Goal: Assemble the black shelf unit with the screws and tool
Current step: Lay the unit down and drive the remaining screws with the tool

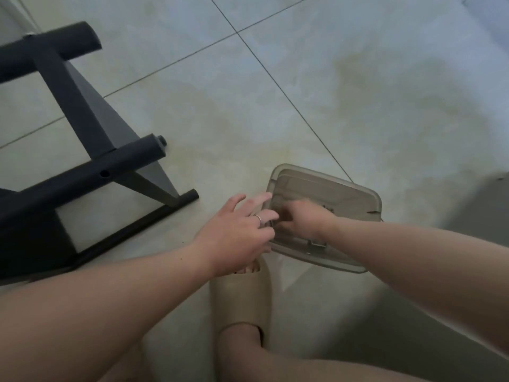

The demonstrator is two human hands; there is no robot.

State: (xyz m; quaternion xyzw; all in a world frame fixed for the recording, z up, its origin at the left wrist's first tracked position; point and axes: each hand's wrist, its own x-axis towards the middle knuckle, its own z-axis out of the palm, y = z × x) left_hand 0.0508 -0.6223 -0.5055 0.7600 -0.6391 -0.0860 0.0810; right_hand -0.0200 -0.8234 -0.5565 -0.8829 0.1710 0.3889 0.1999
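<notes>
Arms stretch to a translucent box point(358, 190) on the tiled floor point(303, 106), left hand point(237, 232) splayed wide against its rim, right hand point(303, 216) curled inside, grip impossible to tell.

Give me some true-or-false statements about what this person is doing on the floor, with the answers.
1. The black shelf unit lies on the tiled floor. True.
2. The right hand presses a tool against the shelf unit. False: it reaches into the translucent container, away from the shelf unit.
3. The left hand wears a ring. True.
4. The container stands on a table. False: it sits on the floor, near a foot in a beige slipper.
5. The left hand is a closed fist. False: its fingers are spread at the container's edge.
</notes>
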